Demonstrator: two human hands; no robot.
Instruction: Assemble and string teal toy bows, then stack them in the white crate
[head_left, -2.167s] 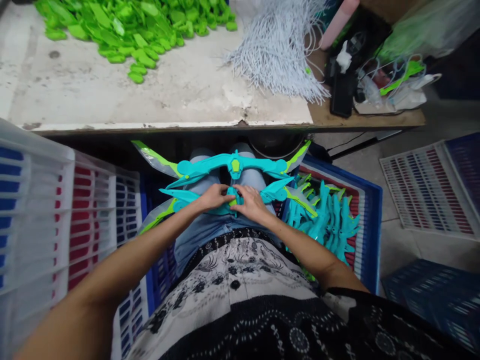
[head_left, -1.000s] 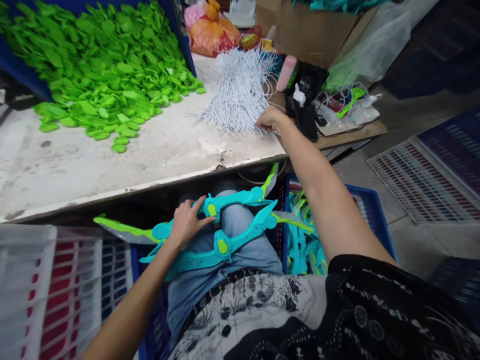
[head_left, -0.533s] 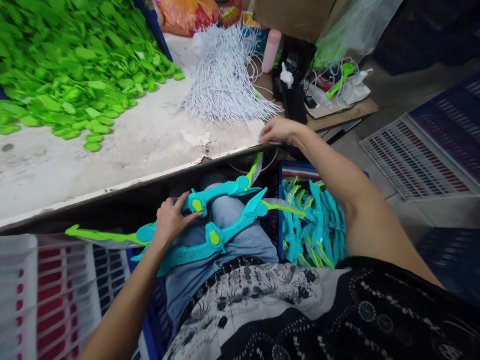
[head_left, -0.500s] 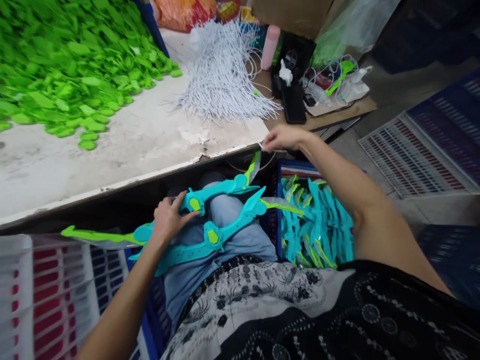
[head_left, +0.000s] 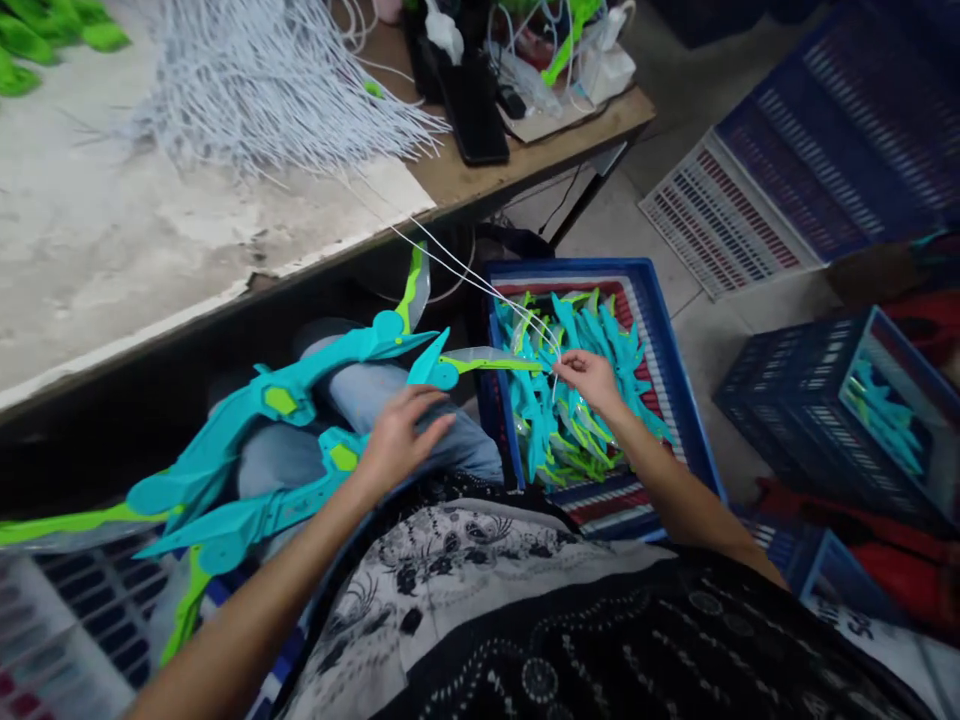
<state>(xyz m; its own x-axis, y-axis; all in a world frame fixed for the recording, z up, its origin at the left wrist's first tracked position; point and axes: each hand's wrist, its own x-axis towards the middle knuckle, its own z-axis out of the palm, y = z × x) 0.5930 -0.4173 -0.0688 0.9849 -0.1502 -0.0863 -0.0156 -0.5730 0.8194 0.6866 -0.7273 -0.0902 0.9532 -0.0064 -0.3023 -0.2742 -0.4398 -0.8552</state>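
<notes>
Two turquoise plastic toy bows lie across my lap. The far toy bow [head_left: 225, 430] has a green hexagon at its middle and bright green tips. My left hand [head_left: 401, 435] grips the near toy bow [head_left: 292, 505] along its right limb, hiding part of it. My right hand [head_left: 589, 375] pinches white elastic cord [head_left: 480, 283] at the green end of that limb. Strands of the cord stretch from there up to the table edge. Whether the cord is hooked on the tip, I cannot tell.
A heap of white cords [head_left: 277, 90] and a black phone [head_left: 472, 115] lie on the worktable [head_left: 150, 270]. A blue crate [head_left: 694, 430] of similar bows stands right of my lap. More crates [head_left: 795, 390] are further right; green pieces [head_left: 101, 38] lie far left.
My left hand has gone from the far bow to the near one. My right hand has moved from the table edge to the near bow's green tip, drawing cord along. The view has swung right.
</notes>
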